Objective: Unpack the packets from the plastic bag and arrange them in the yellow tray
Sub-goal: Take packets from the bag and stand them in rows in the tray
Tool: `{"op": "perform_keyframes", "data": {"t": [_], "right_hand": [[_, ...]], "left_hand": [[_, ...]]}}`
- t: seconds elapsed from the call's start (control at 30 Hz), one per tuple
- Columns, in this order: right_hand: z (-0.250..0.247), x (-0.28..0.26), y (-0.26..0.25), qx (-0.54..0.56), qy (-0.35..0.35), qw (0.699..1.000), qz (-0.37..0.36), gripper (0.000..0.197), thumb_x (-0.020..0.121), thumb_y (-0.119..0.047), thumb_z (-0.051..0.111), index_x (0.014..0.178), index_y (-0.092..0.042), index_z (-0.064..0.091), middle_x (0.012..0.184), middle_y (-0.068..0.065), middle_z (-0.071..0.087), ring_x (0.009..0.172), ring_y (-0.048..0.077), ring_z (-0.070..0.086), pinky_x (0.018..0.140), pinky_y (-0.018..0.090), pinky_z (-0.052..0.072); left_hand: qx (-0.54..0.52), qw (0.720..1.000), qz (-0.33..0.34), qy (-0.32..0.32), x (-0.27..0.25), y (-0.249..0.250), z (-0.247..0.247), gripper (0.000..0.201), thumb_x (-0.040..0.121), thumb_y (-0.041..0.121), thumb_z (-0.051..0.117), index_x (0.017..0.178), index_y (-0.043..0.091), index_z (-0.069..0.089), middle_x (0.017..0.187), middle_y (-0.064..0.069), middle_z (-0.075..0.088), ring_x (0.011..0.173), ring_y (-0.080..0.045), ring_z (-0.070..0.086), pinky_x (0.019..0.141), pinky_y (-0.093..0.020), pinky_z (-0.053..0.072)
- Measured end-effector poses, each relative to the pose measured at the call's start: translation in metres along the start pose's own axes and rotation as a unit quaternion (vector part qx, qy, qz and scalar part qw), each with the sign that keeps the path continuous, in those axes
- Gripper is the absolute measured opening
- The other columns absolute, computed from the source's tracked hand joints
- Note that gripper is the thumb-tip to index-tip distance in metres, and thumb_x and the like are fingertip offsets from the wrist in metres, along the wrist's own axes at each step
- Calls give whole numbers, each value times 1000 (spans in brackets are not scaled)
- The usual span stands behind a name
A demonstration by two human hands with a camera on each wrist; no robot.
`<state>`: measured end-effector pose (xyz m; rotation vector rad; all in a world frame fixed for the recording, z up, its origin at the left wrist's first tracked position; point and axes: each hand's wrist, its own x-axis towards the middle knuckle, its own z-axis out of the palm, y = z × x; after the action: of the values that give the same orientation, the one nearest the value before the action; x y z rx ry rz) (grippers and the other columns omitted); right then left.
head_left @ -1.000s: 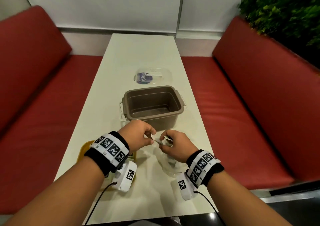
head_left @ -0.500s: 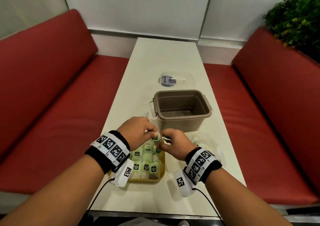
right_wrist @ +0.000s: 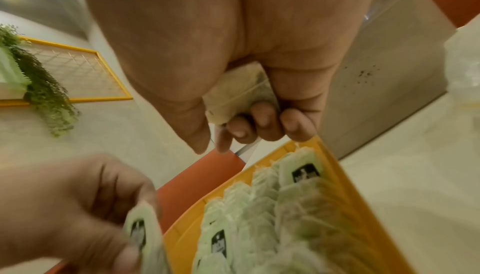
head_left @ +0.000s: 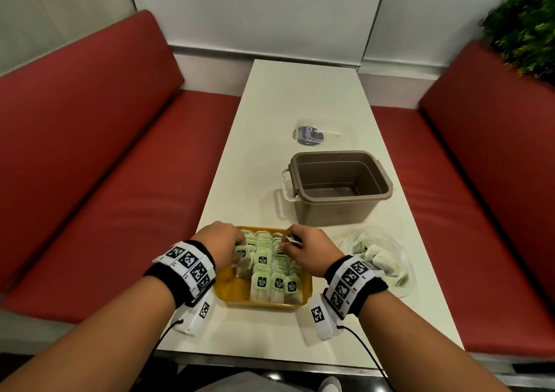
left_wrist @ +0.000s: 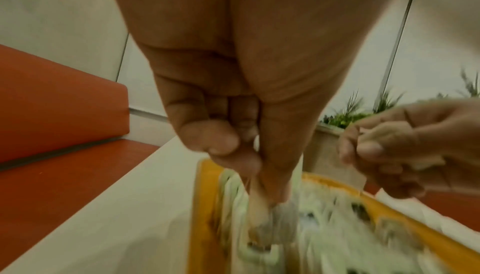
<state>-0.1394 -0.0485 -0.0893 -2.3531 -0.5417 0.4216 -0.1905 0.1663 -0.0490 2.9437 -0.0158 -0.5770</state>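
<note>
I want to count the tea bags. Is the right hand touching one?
Touching. The right wrist view shows the right hand with fingers curled around a tea bag.

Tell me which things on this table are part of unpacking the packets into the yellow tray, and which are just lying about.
Part of the job:
- yellow tray, rows of packets in it
- plastic bag, some packets left inside
- left hand, pinching a packet over the tray
- right hand, gripping another packet

Just lying about:
- brown tub, nothing visible in it
- clear lid beyond it

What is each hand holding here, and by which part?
Left hand pinches a green-labelled tea packet by its top edge; right hand grips a beige tea packet around its body.
</note>
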Motion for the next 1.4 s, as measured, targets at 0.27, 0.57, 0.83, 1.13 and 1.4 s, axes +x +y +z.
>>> {"op": "perform_keyframes", "data": {"t": [0.27, 0.57, 0.83, 1.13, 1.4], "right_hand": [[3, -2, 9, -13, -2, 999, 36, 20, 97, -29, 58, 109, -15, 66, 105, 3, 69, 96, 19, 61, 80, 25, 45], [-2, -6, 10, -54, -61, 997, 15, 20, 97, -20, 53, 110, -11, 65, 109, 7, 67, 99, 24, 60, 80, 27, 46], [-5, -8, 11, -40, -77, 996, 18, 22, 96, -18, 51, 114, -10, 62, 112, 11, 67, 102, 27, 60, 82, 30, 48], [-14, -13, 4, 60, -110, 991, 55, 39, 88, -39, 35, 103, -8, 53, 106, 13, 62, 99, 29, 56, 84, 37, 44], [-15, -7, 0, 19, -80, 996, 23, 15, 94, -12, 47, 108, -13, 53, 107, 9, 64, 97, 25, 59, 83, 36, 50]], "left_hand": [[103, 991, -61, -66, 20, 10, 34, 27, 82, 28, 68, 107, 19, 68, 110, -6, 67, 100, -26, 64, 83, -33, 53], [167, 979, -93, -74, 28, 22, 48, 24, 86, 20, 62, 110, 18, 63, 107, -2, 67, 97, -24, 66, 72, -34, 49], [116, 981, -141, -58, 32, 23, 55, 45, 87, 13, 52, 130, 12, 37, 112, -7, 66, 99, -29, 66, 70, -37, 46], [83, 989, -119, -30, 27, 22, 42, 51, 83, 21, 68, 123, 7, 39, 105, -9, 66, 95, -30, 66, 70, -35, 47], [-16, 997, 15, 80, 18, 26, -3, 33, 93, 57, 48, 102, 27, 56, 90, 6, 63, 88, -18, 59, 74, -31, 45]]}}
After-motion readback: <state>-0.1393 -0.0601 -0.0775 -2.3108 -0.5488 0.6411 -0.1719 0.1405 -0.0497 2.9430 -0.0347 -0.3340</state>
